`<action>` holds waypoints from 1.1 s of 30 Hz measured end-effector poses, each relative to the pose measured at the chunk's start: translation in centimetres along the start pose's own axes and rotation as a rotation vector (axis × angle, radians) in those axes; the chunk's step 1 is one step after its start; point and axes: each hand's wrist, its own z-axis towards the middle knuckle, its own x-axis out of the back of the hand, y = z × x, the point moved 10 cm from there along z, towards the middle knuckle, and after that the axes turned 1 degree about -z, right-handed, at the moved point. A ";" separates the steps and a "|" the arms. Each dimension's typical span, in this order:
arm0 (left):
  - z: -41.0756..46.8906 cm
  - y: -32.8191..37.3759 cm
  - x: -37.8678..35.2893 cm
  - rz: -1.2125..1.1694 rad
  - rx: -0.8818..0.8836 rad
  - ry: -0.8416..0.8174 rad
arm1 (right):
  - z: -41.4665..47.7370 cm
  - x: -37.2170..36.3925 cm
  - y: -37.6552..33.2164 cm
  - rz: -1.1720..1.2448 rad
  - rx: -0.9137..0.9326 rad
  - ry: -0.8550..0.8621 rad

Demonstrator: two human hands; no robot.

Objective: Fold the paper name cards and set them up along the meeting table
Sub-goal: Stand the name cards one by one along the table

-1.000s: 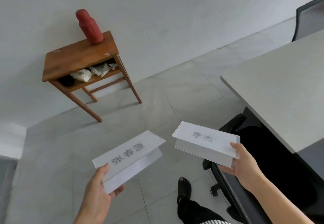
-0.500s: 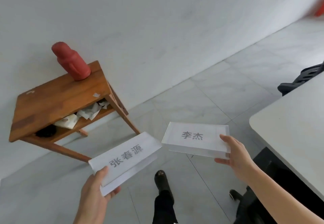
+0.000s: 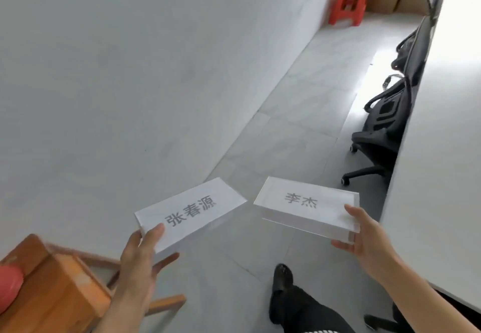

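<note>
Cards in both hands, held over the tiled floor (image 3: pixel 299 93). Left hand (image 3: pixel 138 262) has its fingers (image 3: pixel 153 232) clamped on the near end of the folded name card reading 张春源 (image 3: pixel 191 211), thumb on top. Right hand (image 3: pixel 364 239) pinches the right end of the name card reading 李杰 (image 3: pixel 302 202). The cards sit near each other, not touching. Table (image 3: pixel 440 176) edge lies just right of the right fingers; black office chairs (image 3: pixel 382 126) stand beyond them.

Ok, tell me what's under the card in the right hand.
Only grey floor tile lies below the card. The right hand grips its near corner, fingers beneath; the card's underside is hidden.
</note>
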 end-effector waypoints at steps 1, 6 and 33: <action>2.6 0.9 -1.9 0.000 -0.004 -0.020 | 1.7 -0.3 -1.1 0.020 0.007 0.019; 13.4 5.9 -12.8 0.039 -0.045 -0.142 | 11.1 -3.0 -8.7 0.090 0.057 0.051; 49.1 21.6 -78.9 0.329 0.087 -0.872 | 39.1 6.5 -43.2 0.381 0.440 0.747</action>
